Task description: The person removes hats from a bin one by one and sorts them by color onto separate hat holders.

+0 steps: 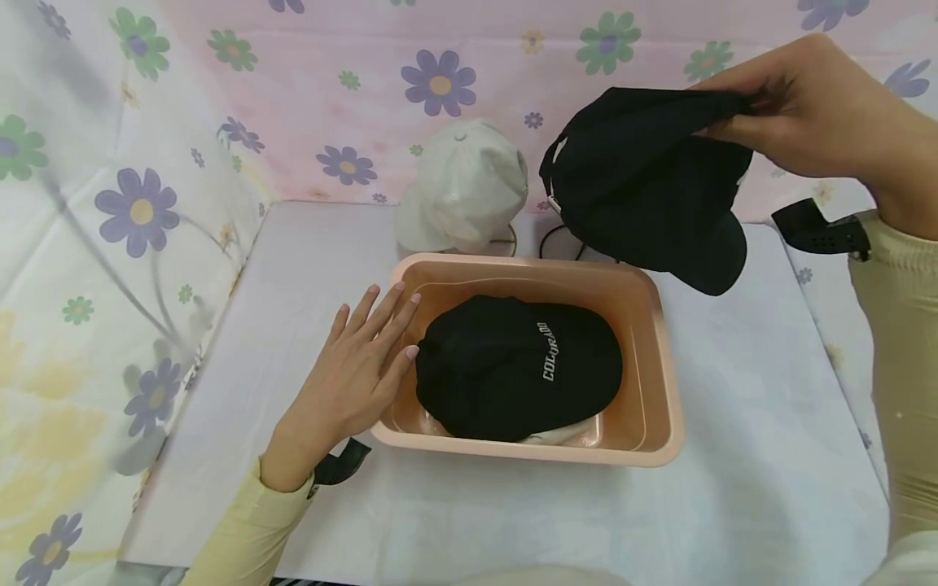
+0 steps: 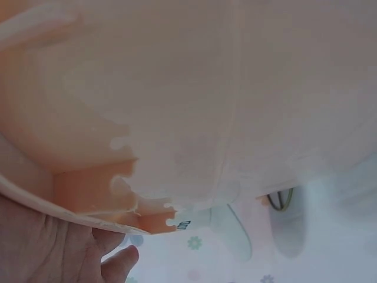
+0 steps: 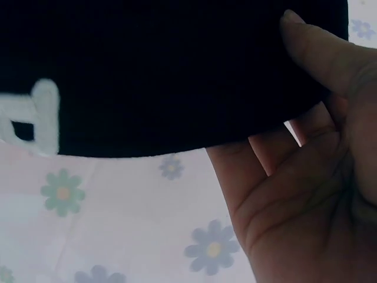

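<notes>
In the head view my right hand point(image 1: 813, 114) pinches a black baseball cap point(image 1: 645, 179) by its edge and holds it up at the back right, brim hanging down. The right wrist view has the thumb point(image 3: 321, 53) on the dark cloth and the other fingers behind it; raised white lettering point(image 3: 44, 118) shows at left. My left hand point(image 1: 344, 374) lies with straight, spread fingers at the left rim of a peach plastic basin point(image 1: 528, 452). Inside the basin is another black cap point(image 1: 476, 366) marked COLORADO, with something pale point(image 1: 564, 435) partly hidden beneath it.
A white cap point(image 1: 469, 179) stands behind the basin, a thin wire loop point(image 1: 513, 240) by its base. A dark wire loop point(image 1: 545, 240) is below the raised cap. White cloth point(image 1: 740, 391) covers the table; flowered fabric point(image 1: 352, 49) hangs behind and at the sides.
</notes>
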Motion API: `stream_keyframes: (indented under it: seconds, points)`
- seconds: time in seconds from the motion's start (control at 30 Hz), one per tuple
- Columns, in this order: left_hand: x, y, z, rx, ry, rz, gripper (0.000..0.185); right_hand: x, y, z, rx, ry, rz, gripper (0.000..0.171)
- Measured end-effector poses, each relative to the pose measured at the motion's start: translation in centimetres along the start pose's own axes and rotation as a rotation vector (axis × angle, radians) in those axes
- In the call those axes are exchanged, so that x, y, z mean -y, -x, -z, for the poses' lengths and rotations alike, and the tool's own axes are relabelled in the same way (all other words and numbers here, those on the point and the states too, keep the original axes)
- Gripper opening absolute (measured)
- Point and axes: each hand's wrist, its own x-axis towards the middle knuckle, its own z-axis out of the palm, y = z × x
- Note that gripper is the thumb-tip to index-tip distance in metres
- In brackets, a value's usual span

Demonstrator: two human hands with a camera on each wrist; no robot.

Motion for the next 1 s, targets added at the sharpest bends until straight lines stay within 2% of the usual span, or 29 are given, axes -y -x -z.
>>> stream_keyframes:
  seconds: [0.23, 0.4, 0.8, 1.0]
  points:
    - [0.0, 0.1, 0.0, 0.001, 0.002, 0.000, 0.061, -1.2, -0.4, -0.2, -0.019, -0.010, -0.068, 0.024]
    - [0.0, 0.1, 0.0, 0.000, 0.002, 0.002, 0.061, -2.1, -1.0, -0.6, 0.020, -0.011, -0.126, 0.024]
    - [0.2, 0.2, -0.1, -0.005, 0.004, -0.007, 0.060, -4.0, -3.0, -2.4, 0.099, 0.066, -0.163, 0.032]
    - [0.3, 0.1, -0.1, -0.007, 0.015, -0.012, 0.060, -4.9, -4.1, -3.5, 0.103, 0.050, -0.172, 0.033]
